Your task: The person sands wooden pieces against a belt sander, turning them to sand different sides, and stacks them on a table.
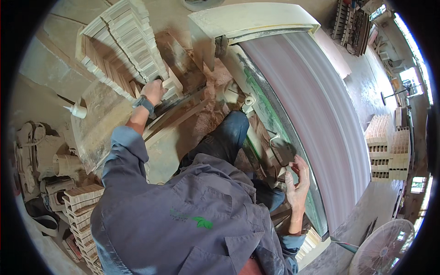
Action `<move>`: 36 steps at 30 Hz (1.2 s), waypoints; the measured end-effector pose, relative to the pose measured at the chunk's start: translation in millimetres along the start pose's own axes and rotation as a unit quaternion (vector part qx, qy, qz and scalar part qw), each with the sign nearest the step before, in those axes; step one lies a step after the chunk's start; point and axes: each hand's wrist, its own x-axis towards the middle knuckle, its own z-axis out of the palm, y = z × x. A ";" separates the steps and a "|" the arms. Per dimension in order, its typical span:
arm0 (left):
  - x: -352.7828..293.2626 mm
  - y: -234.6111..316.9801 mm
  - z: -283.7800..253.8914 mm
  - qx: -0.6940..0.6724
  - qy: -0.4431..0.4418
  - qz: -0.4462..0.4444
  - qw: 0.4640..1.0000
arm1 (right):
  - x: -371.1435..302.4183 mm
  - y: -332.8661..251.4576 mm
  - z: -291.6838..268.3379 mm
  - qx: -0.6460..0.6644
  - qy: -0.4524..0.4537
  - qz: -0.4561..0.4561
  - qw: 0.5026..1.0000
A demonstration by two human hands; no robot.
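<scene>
My left hand, with a dark watch on the wrist, is closed on a pale wooden piece at the near end of a stack of similar wooden pieces. The stack stands on a worn board to my left. My right hand is raised beside the near edge of a large belt sander. Its fingers are curved and apart, with nothing visible between them. The sander's wide grey-pink belt shows lengthwise streaks. Dark metal parts sit just beyond the right fingertips.
A white squeeze bottle stands on the board's left edge. More stacked wooden pieces rise at lower left, and others stand far right. A fan is at lower right. Sawdust covers the floor between board and sander.
</scene>
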 end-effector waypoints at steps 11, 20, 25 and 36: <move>8.3 -11.8 2.9 -0.006 -0.031 0.021 0.999 | -72.2 12.2 -9.0 0.094 0.160 0.071 0.980; -6.8 -21.7 4.2 0.067 -0.055 0.021 0.996 | -138.8 6.0 -41.7 0.062 0.332 0.147 0.930; 2.6 -46.1 20.1 0.073 -0.011 0.040 0.996 | -168.1 7.5 -54.4 0.020 0.380 0.146 0.913; -37.4 82.6 -41.4 0.145 0.129 0.358 0.913 | -201.0 6.6 -63.8 0.017 0.470 0.185 0.863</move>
